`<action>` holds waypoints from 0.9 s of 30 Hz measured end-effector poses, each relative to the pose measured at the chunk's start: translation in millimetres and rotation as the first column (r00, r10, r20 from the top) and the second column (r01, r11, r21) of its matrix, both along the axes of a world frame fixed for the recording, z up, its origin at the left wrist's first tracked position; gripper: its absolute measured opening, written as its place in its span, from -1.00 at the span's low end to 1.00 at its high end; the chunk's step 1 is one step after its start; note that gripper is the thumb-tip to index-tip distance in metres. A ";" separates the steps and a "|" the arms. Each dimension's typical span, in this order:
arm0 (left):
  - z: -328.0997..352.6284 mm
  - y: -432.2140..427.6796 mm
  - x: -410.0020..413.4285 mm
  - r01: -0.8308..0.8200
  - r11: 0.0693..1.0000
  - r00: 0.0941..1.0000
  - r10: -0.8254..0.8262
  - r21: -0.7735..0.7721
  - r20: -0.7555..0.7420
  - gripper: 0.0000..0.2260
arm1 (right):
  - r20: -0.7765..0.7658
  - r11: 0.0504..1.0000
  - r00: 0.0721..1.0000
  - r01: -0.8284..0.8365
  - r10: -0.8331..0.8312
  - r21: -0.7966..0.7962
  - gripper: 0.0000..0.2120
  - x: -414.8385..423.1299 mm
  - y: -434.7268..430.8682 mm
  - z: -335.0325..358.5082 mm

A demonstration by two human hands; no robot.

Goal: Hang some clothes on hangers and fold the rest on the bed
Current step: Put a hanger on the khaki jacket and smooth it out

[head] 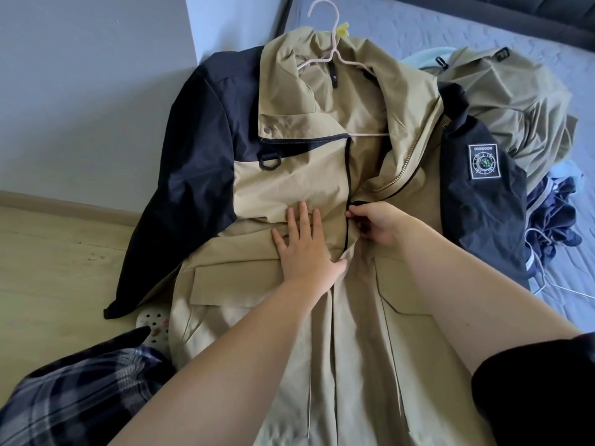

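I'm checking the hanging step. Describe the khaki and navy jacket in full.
The jacket is khaki with navy sleeves, of thin, crinkly fabric, with a hood, flap pockets, a chest zip and a sleeve badge. It lies front up on the bed, partly zipped, a pink hanger inside its neck. The left hand presses its front; the right hand pinches the zipper.
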State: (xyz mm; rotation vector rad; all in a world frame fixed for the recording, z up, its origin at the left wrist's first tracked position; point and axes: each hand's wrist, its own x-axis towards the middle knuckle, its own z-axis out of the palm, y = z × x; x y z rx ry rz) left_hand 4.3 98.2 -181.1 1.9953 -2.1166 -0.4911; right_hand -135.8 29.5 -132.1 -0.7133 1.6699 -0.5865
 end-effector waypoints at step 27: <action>-6.9 -22.4 29.6 0.070 0.997 0.998 -0.070 0.016 0.006 0.05 | -0.211 0.959 0.971 0.046 -0.108 -0.279 -0.68 56.3 1.8 70.8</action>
